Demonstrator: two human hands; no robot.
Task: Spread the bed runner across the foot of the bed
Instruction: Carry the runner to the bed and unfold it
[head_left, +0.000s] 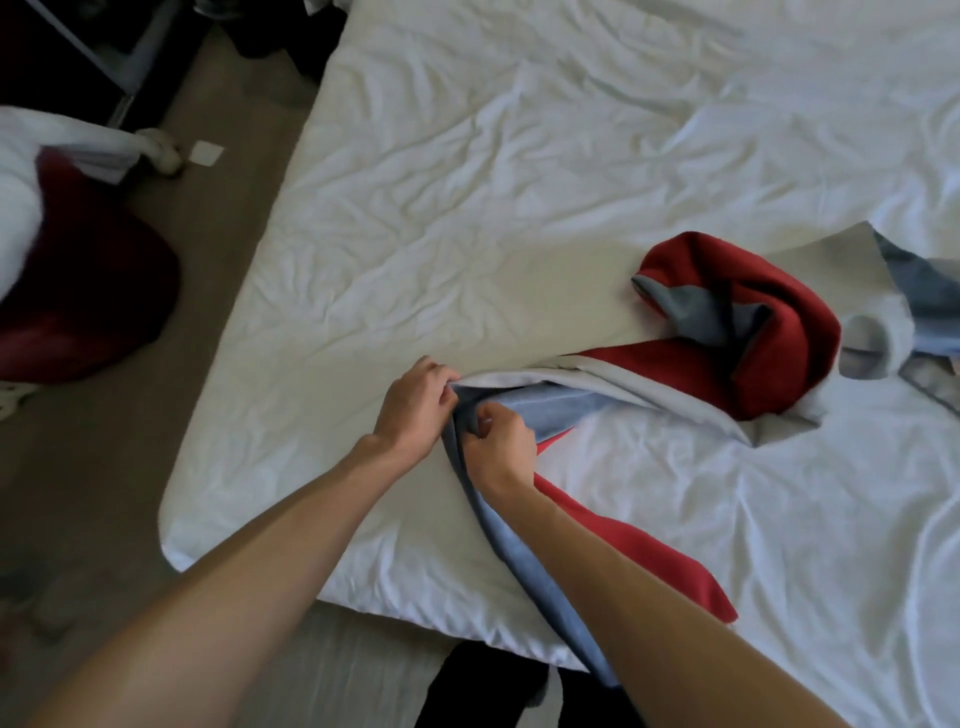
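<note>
The bed runner (748, 332) is a red cloth with a grey-blue back and pale grey edges. It lies twisted and bunched on the white bed (467, 182), near the foot and right of centre. One strip of it hangs over the near edge. My left hand (415, 400) pinches a pale grey fold at the runner's left end. Just to its right, my right hand (496, 441) grips the grey-blue layer. Both hands are close together, fingers curled into the cloth.
The bed's near left corner (176, 540) is rounded, with brown carpet (130, 467) beyond it. A dark red cushion (88, 291) and white bedding (21, 171) lie at the left edge. A small white paper (206, 153) is on the floor.
</note>
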